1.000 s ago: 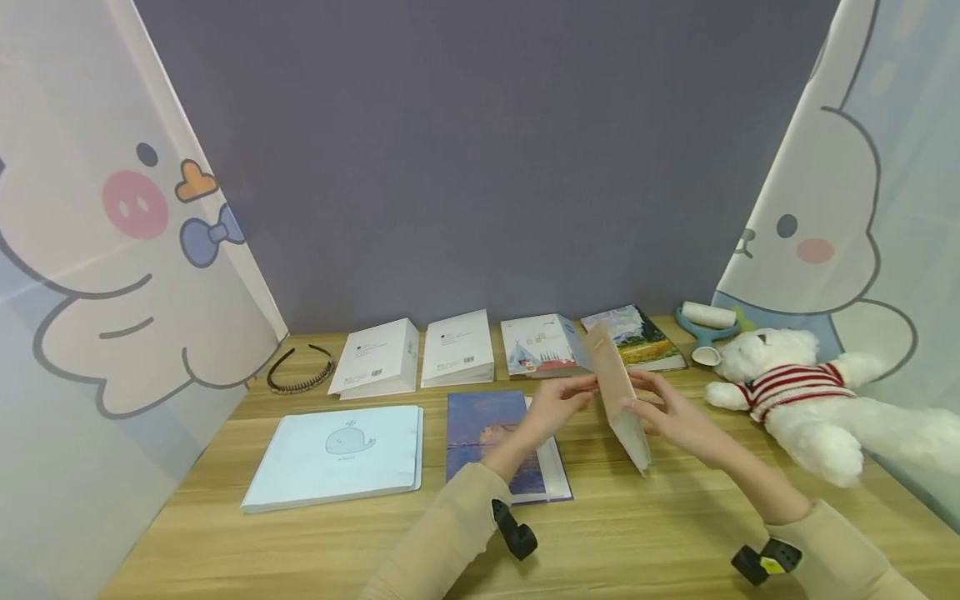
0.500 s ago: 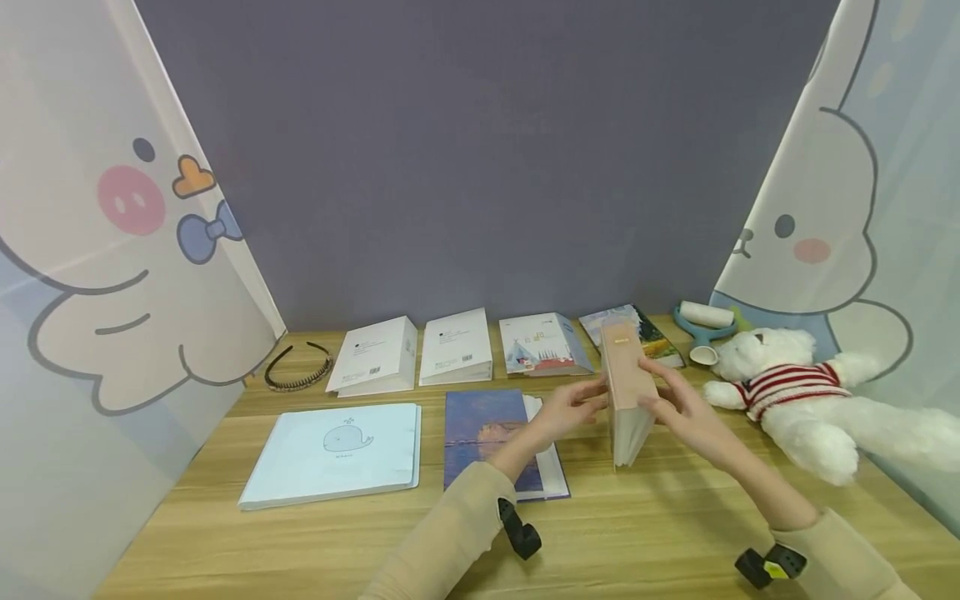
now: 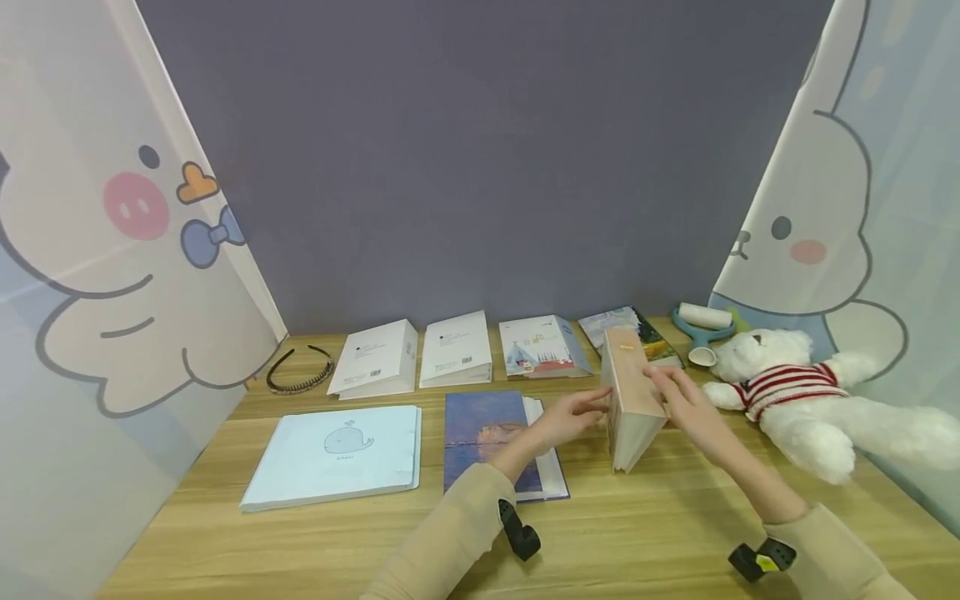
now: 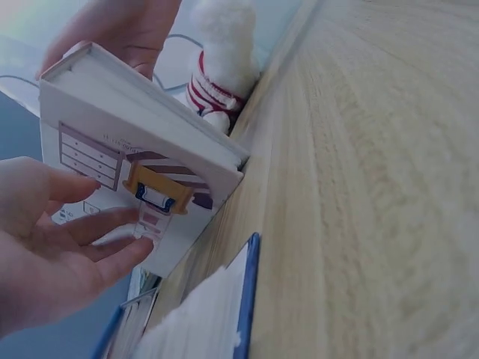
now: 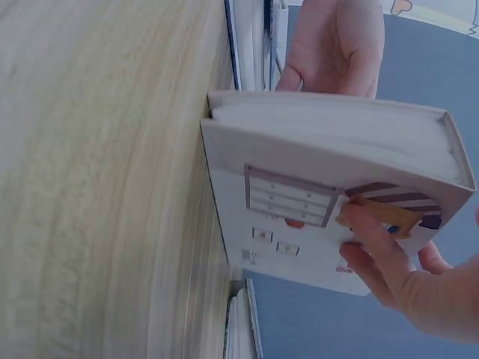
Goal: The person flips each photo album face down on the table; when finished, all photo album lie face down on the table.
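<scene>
A thick pale-pink hardcover book [image 3: 633, 375] stands on its page edges on the wooden table, spine up. Its covers carry drawings of a chest of drawers and an awning, seen in both wrist views. My left hand [image 3: 566, 418] touches the left cover with loosely extended fingers [image 4: 112, 224]. On the other side, my right hand [image 3: 693, 417] lays its extended fingertips against the right cover near the spine, as the right wrist view [image 5: 404, 277] also shows. Left of the book lies a purple book [image 3: 487, 433] with a seascape cover, its white pages partly showing.
Two white books [image 3: 375, 358] and a tent-picture book [image 3: 536, 346] stand along the back, beside a landscape-painting book [image 3: 660, 342]. A headband [image 3: 300, 383] and whale-cover book [image 3: 337, 454] lie left. A white teddy bear [image 3: 798, 392] and blue-handled roller [image 3: 705, 321] are right.
The pink book has turned from a narrow tilted stance to a more upright one, showing its broad spine. My right fingers have shifted up along its right side; the left fingers stay at the left cover.
</scene>
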The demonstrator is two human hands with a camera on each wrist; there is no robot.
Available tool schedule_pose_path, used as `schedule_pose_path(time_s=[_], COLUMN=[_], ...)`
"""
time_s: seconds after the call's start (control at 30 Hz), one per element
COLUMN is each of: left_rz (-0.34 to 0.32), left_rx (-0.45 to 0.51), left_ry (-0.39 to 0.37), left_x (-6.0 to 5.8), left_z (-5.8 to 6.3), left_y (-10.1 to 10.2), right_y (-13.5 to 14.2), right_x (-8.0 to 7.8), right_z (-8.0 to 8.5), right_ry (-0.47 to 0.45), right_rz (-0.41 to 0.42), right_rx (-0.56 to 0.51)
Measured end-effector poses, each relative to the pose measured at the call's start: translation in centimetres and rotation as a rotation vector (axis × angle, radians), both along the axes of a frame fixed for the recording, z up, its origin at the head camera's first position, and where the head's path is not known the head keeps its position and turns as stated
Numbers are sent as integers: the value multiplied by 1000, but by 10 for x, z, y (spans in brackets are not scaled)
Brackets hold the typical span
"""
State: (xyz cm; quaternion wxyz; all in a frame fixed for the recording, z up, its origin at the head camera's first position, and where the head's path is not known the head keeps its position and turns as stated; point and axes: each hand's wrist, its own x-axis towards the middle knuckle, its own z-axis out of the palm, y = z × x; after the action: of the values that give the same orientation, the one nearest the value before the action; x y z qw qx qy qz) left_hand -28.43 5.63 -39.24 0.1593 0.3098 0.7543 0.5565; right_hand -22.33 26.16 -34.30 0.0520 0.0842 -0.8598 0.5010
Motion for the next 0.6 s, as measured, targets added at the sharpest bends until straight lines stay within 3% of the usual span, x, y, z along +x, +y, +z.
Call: schedule_pose_path(time_s=[0.2,0.4,0.6], left_rz=[-14,-10,25], left_rx=[-57,-176,-214], left_ry=[-1,80,52], left_x=[-2,-3,-1], left_z=[-1,-5,-6], left_y=[-2,-3,-6], right_y=[7,16,28], right_x=[-4,-8,-12], right_z=[0,-5,-10], right_ry=[-82,-54,-105], right_rz=[-11,-63,-51], right_rx=[-13,167,233])
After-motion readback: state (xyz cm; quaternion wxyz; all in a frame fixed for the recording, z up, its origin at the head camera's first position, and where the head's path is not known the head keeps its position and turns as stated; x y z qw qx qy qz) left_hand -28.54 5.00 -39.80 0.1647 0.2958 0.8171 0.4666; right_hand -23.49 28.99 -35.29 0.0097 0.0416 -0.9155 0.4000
